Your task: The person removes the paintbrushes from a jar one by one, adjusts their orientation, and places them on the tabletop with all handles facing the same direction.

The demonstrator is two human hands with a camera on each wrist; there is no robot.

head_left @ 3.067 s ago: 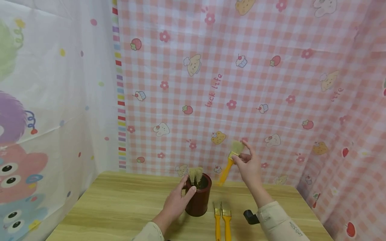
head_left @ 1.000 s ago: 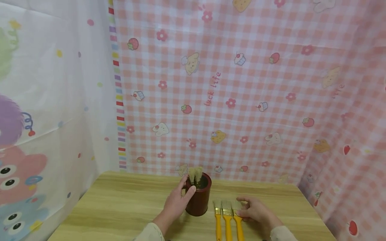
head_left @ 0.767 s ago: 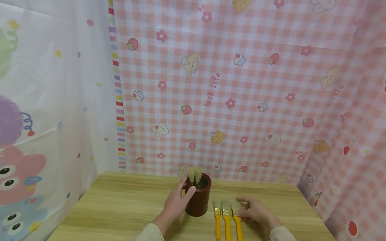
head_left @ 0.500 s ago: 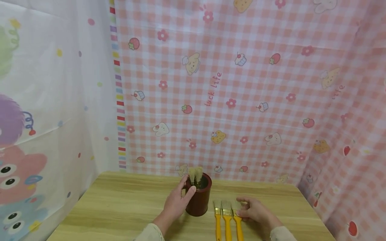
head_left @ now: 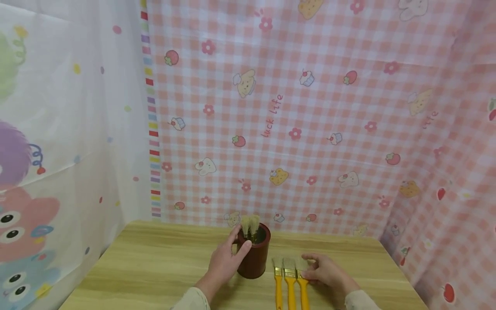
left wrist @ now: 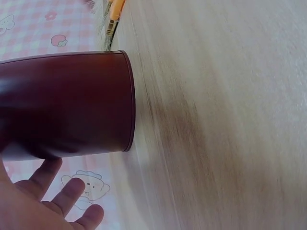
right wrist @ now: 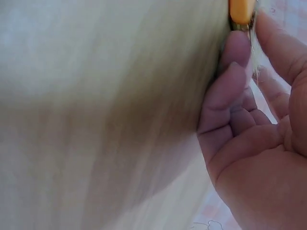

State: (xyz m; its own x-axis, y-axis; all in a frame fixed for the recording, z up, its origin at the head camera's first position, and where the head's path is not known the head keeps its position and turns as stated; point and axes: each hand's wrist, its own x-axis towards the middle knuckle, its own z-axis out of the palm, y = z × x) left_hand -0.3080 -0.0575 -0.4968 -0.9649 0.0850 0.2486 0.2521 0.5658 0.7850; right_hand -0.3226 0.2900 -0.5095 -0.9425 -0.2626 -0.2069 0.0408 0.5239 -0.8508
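Observation:
A dark red cup point(head_left: 252, 260) stands upright on the table, with bristle tops of paintbrushes point(head_left: 250, 224) sticking out at its left side. My left hand point(head_left: 226, 261) holds the cup near its rim, thumb on the near side; in the left wrist view other fingers point(left wrist: 72, 189) show beside its wall. To the right of the cup lie three yellow-handled paintbrushes in a row: a left one point(head_left: 278, 288), a middle one point(head_left: 290, 286) and a right one point(head_left: 304, 290), bristles pointing away. My right hand point(head_left: 326, 272) pinches the right paintbrush around its metal band and bristles.
The pale wooden table point(head_left: 155, 267) runs back to a pink checked curtain point(head_left: 248, 107). A white patterned curtain point(head_left: 77, 129) borders the left side, and more pink cloth point(head_left: 457, 193) hangs at the right.
About three seconds ago my right hand held a paintbrush up in the air; it now lies beside the other two. Over the last second nothing has visibly moved. My left hand stays on the cup.

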